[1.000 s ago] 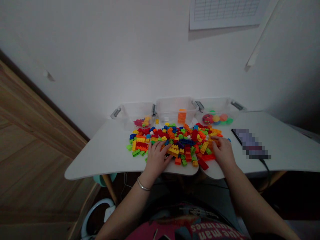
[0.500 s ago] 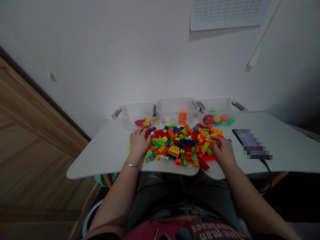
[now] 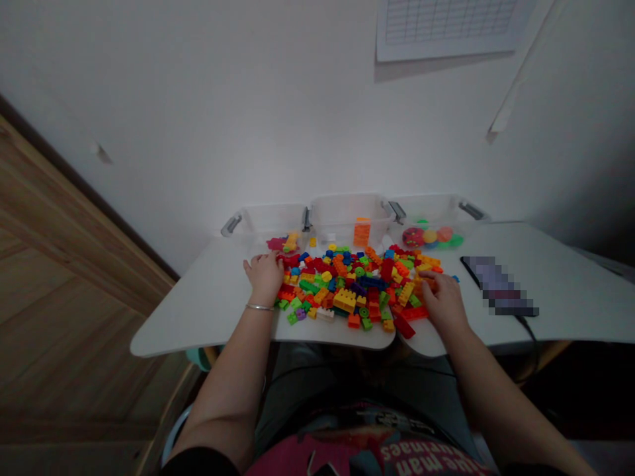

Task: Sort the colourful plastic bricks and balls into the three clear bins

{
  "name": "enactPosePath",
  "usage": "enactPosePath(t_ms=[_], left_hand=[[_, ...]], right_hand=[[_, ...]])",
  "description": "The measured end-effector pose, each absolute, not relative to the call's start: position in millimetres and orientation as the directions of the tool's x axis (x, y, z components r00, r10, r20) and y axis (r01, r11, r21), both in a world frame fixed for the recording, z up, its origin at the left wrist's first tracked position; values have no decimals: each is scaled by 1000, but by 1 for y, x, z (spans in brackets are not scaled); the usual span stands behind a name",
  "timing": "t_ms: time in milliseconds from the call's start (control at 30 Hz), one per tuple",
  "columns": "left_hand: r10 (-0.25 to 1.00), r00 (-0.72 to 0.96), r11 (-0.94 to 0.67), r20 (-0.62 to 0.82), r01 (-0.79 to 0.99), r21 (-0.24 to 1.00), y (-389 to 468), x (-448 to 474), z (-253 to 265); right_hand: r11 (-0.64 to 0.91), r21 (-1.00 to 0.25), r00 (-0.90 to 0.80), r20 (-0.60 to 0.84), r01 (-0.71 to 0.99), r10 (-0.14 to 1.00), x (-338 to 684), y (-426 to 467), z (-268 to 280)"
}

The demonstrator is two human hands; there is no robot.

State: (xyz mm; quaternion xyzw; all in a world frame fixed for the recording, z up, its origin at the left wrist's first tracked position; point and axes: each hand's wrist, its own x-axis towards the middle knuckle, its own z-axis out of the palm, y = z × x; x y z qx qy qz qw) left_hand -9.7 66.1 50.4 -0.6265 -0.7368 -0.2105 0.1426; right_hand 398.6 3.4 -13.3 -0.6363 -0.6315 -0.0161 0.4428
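A pile of colourful toy building blocks [image 3: 342, 284] spreads across the middle of the white table. My left hand [image 3: 264, 276] is at the pile's left edge, fingers apart and pointing away from me; I see nothing held in it. At the right edge of the pile, my right hand [image 3: 443, 295] has its thumb and fingertips closed about an orange building block [image 3: 418, 287], partly hidden by the fingers. A dark red block [image 3: 404, 324] and a yellow block [image 3: 344, 300] lie among the others.
Three clear bins stand along the wall: the left bin [image 3: 248, 228] with pink and yellow pieces, the middle bin [image 3: 332, 210] with an orange piece [image 3: 362, 231], the right bin [image 3: 446, 206] with round coloured pieces. A phone [image 3: 496, 285] with a cable lies at right on the table [image 3: 193, 311].
My left hand has moved a little left, off the blocks it was over, uncovering more of the pile's left edge. My right hand stays in nearly the same place.
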Motion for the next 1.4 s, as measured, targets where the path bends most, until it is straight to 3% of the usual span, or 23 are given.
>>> enactPosePath(t_ms=[200, 367, 500, 700, 833, 933, 1033, 1200, 1400], left_hand=[[887, -177, 101, 426, 976, 195, 77, -18, 53], [863, -174, -64, 475, 894, 444, 84, -27, 54], [819, -278, -174, 502, 713, 679, 86, -28, 57], [855, -351, -241, 381, 380, 893, 90, -22, 69], [858, -377, -354, 348, 55, 934, 95, -19, 83], [843, -394, -414, 367, -39, 909, 103, -19, 97], [782, -484, -413, 392, 69, 908, 113, -23, 109], [642, -577, -237, 505, 477, 846, 122, -34, 119], [770, -416, -32, 484, 732, 681, 119, -33, 118]], right_hand=[[187, -548, 207, 578, 815, 789, 399, 3, -12], [188, -557, 210, 572, 809, 793, 399, 3, -13], [184, -568, 220, 568, 802, 793, 399, 4, -13], [185, -555, 214, 575, 811, 790, 400, 4, -14], [179, -554, 218, 575, 813, 789, 399, 4, -13], [178, -553, 219, 576, 814, 788, 399, 4, -13], [181, -551, 215, 576, 815, 789, 399, 4, -13], [183, -543, 207, 578, 820, 789, 400, 4, -13], [182, -545, 208, 576, 819, 791, 399, 4, -13]])
